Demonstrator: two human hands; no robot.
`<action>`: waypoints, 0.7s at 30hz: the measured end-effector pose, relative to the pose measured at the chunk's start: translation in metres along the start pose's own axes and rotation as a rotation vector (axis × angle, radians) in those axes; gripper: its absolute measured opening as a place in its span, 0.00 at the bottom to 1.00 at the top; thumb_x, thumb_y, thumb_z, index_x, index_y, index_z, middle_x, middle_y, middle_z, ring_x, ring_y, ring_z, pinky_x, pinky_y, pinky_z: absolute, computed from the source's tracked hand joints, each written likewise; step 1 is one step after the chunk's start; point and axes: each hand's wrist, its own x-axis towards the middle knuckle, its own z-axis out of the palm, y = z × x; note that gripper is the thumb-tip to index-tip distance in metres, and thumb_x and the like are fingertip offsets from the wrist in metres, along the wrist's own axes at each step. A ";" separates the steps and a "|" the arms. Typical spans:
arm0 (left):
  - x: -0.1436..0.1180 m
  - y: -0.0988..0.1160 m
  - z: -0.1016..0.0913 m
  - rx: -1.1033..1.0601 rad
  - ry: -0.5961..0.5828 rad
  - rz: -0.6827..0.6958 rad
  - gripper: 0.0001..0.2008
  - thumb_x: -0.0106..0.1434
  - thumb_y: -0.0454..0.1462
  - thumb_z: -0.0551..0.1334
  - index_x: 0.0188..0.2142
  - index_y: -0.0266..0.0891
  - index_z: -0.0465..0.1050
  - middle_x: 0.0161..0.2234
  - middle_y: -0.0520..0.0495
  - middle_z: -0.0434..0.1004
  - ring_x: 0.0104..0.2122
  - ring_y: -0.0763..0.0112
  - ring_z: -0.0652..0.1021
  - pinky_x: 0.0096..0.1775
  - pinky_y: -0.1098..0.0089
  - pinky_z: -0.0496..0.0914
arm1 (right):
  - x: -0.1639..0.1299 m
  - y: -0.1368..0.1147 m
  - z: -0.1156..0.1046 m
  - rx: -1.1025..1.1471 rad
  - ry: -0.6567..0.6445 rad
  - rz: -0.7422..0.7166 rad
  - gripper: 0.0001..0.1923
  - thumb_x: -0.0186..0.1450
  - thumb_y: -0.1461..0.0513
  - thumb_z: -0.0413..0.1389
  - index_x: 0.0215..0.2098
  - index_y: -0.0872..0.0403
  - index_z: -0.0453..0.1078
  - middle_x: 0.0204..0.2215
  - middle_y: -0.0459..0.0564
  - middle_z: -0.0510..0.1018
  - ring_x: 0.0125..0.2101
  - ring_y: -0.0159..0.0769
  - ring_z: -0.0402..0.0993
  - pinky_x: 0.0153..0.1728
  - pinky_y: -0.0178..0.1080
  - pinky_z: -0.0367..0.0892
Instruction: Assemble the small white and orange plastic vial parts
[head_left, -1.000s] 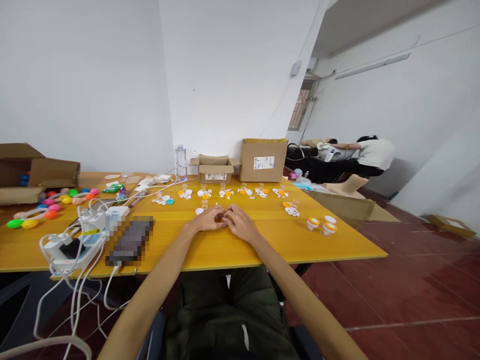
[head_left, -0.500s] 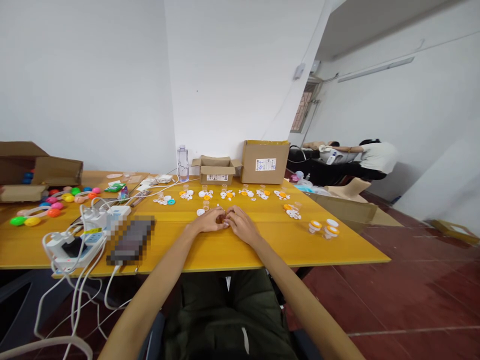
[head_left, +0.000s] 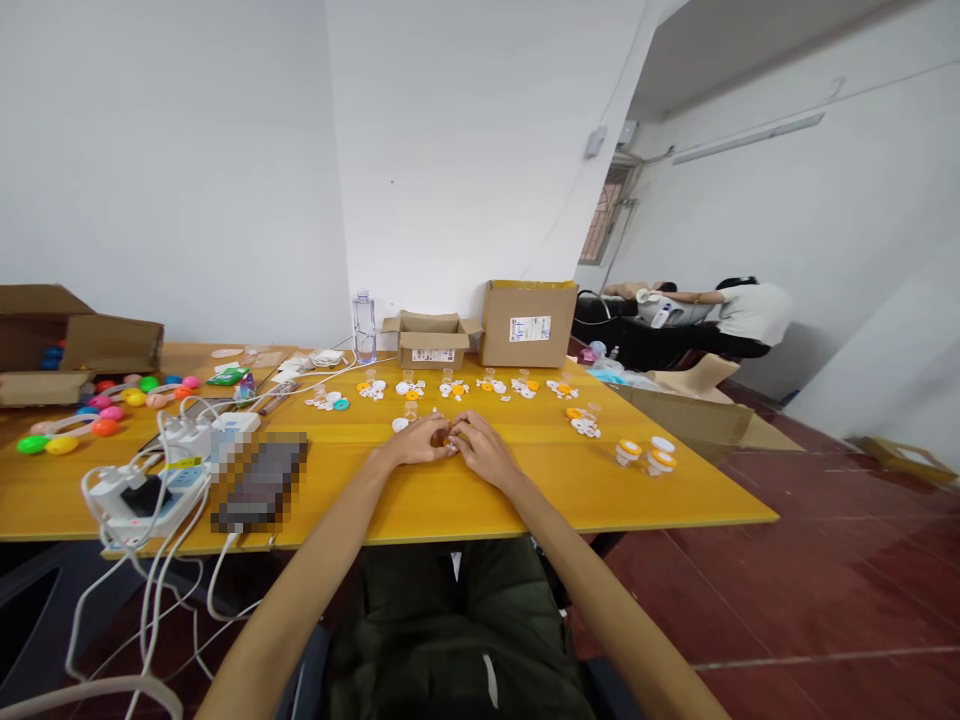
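Plastic part [head_left: 442,438], small and mostly hidden: sitting in the narrow gap between the left hand [head_left: 411,441] and the right hand [head_left: 482,448], enclosed by the fingers from both sides. Curling the fingers inward, bringing left and right tips close together over the part; impossible to tell exactly which are pinching, or whether the part is touching the surface [head_left: 555,485]. Reaching in with bare forearms from the lower edge, over dark trousers [head_left: 465,630]. Facing a white disc [head_left: 400,425] and a clear cup [head_left: 410,409] just beyond the left hand, then a row of small white, orange and clear pieces [head_left: 491,386] farther back. Being flanked on the right by another small pile [head_left: 583,424] and, nearer the corner, by round-topped pieces [head_left: 661,462] in orange and white. Being flanked on the left by a pixelated dark device [head_left: 259,485] and a cable-laden power strip [head_left: 169,495]. Being backed by a bottle [head_left: 364,328], an open carton [head_left: 432,340] and a larger closed box [head_left: 527,325].
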 end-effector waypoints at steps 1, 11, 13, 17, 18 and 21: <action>0.000 0.000 0.000 -0.004 0.000 0.000 0.07 0.61 0.40 0.62 0.34 0.39 0.69 0.34 0.50 0.71 0.33 0.69 0.71 0.38 0.69 0.67 | 0.000 0.000 0.000 0.006 -0.001 -0.005 0.07 0.67 0.67 0.53 0.34 0.50 0.69 0.41 0.50 0.73 0.42 0.38 0.72 0.46 0.40 0.68; 0.002 -0.002 0.000 -0.076 -0.005 0.023 0.04 0.59 0.37 0.62 0.33 0.39 0.71 0.34 0.49 0.71 0.33 0.68 0.71 0.38 0.68 0.68 | -0.001 -0.001 -0.002 0.006 -0.061 -0.059 0.09 0.65 0.70 0.54 0.33 0.50 0.72 0.45 0.52 0.72 0.47 0.41 0.69 0.49 0.46 0.66; 0.001 -0.003 0.001 -0.089 -0.008 0.022 0.04 0.60 0.38 0.62 0.34 0.39 0.71 0.33 0.49 0.71 0.33 0.68 0.71 0.39 0.68 0.68 | -0.001 0.000 -0.001 0.004 -0.059 -0.061 0.09 0.64 0.70 0.54 0.33 0.50 0.72 0.45 0.52 0.71 0.47 0.42 0.69 0.49 0.47 0.66; 0.001 -0.005 0.002 -0.095 -0.001 0.027 0.06 0.60 0.39 0.62 0.34 0.39 0.71 0.34 0.49 0.71 0.33 0.69 0.71 0.39 0.68 0.67 | 0.001 0.001 -0.001 0.016 -0.057 -0.066 0.09 0.64 0.70 0.54 0.32 0.50 0.72 0.45 0.52 0.71 0.47 0.42 0.68 0.49 0.46 0.66; 0.002 -0.006 0.002 -0.094 0.000 0.030 0.05 0.61 0.39 0.62 0.33 0.39 0.71 0.34 0.49 0.71 0.33 0.69 0.71 0.39 0.68 0.67 | 0.001 0.001 -0.001 0.021 -0.059 -0.064 0.09 0.64 0.70 0.54 0.32 0.50 0.71 0.45 0.52 0.71 0.47 0.41 0.68 0.49 0.46 0.66; 0.002 -0.006 0.001 -0.084 -0.005 0.034 0.04 0.60 0.38 0.62 0.32 0.39 0.70 0.33 0.50 0.70 0.32 0.69 0.71 0.37 0.68 0.67 | 0.002 0.000 -0.001 0.035 -0.069 -0.057 0.09 0.64 0.70 0.54 0.32 0.51 0.71 0.45 0.52 0.71 0.47 0.40 0.68 0.49 0.45 0.66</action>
